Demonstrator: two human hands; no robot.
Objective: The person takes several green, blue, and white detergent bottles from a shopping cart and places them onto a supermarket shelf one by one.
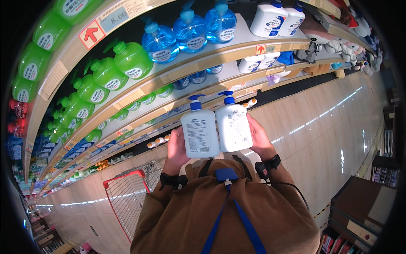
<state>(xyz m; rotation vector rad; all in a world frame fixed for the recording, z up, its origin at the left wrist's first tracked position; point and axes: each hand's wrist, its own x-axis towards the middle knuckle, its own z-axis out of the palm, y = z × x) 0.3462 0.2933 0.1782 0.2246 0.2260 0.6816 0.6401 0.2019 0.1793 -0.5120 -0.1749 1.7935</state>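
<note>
Two white pump bottles of hand soap with blue pump heads are held side by side in front of my body, their back labels with small print and barcodes facing up at me. My left hand (pixel 176 146) grips the left bottle (pixel 200 133) along its outer side. Around the outer side of the right bottle (pixel 234 127) wraps my right hand (pixel 260 137). Most of the fingers of both hands are hidden behind the bottles. The right bottle is in brighter light, and a narrow gap shows between the two.
Green pump bottles (pixel 133 60), blue pump bottles (pixel 190 31) and matching white bottles (pixel 269 19) line the shelf ahead. Plush toys (pixel 336 44) sit farther right. A wire shopping cart (pixel 127 197) with a red rim stands at my left. A brown display unit (pixel 358 200) is at lower right.
</note>
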